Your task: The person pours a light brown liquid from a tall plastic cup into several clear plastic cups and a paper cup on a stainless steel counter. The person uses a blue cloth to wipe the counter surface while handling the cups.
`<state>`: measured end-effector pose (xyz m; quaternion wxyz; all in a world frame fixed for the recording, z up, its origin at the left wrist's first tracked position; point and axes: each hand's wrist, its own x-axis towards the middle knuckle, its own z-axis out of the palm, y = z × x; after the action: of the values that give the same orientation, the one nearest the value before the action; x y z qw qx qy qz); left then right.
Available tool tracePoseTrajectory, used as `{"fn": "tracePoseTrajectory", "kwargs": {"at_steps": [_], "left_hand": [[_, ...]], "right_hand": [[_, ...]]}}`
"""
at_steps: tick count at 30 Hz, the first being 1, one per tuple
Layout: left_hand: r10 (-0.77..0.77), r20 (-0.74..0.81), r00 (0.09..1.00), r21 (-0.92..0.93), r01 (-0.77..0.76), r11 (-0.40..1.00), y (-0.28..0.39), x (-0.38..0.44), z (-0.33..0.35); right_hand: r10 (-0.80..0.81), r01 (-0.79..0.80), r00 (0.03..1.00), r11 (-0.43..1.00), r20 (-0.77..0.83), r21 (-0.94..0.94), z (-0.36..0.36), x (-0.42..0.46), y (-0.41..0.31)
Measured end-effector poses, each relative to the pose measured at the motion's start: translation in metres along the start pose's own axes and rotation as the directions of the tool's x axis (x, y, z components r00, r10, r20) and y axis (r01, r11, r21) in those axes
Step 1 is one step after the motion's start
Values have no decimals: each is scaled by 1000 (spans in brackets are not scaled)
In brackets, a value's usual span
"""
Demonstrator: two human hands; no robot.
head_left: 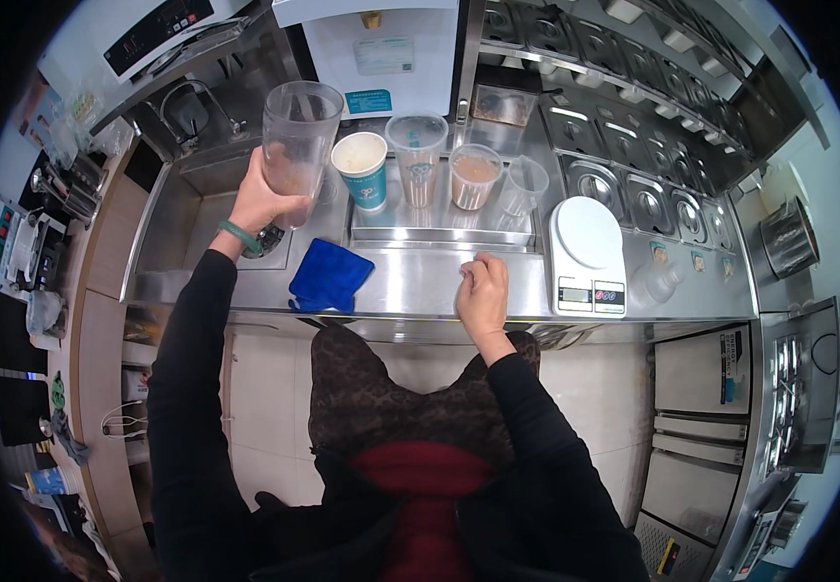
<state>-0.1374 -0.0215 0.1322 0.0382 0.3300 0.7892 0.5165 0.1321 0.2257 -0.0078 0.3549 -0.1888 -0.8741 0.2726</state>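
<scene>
My left hand (pixel 267 190) is wrapped around a tall clear plastic jar (pixel 302 138), raised beside the sink on the left. The jar's wall looks wet and clouded, with a little residue low inside. My right hand (pixel 484 295) is curled above the counter's front edge, with nothing visible in it. Between the hands, a folded blue cloth (pixel 333 275) lies on the steel. Behind them stand a teal and white paper cup (pixel 362 182), a tall clear plastic cup (pixel 418 171) with a printed mark, a shorter cup of brownish contents (pixel 474 185) and a clear measuring cup (pixel 524 190).
A white digital scale (pixel 587 251) sits to the right, next to a clear squeeze bottle (pixel 656 282). Lidded steel pans (pixel 594 182) line the back right. The sink (pixel 194 196) with its thin faucet (pixel 202 91) is at left. A white dispenser (pixel 391 62) stands behind the cups.
</scene>
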Motion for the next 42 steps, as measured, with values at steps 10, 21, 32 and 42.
{"fn": "tracePoseTrajectory", "kwargs": {"at_steps": [10, 21, 32, 42], "left_hand": [[-62, 91, 994, 173, 45, 984, 46, -5, 6], [-46, 74, 996, 424, 10, 905, 38, 2, -17], [-112, 45, 993, 631, 58, 773, 32, -1, -32], [-127, 59, 990, 743, 41, 668, 37, 9, -32]], "right_hand": [[-64, 61, 994, 997, -84, -38, 0, 2, -3], [-11, 12, 999, 1000, -39, 25, -1, 2, -5], [9, -8, 1000, 1000, -29, 28, 2, 1, -2], [8, -7, 1000, 1000, -20, 28, 1, 1, -2]]}}
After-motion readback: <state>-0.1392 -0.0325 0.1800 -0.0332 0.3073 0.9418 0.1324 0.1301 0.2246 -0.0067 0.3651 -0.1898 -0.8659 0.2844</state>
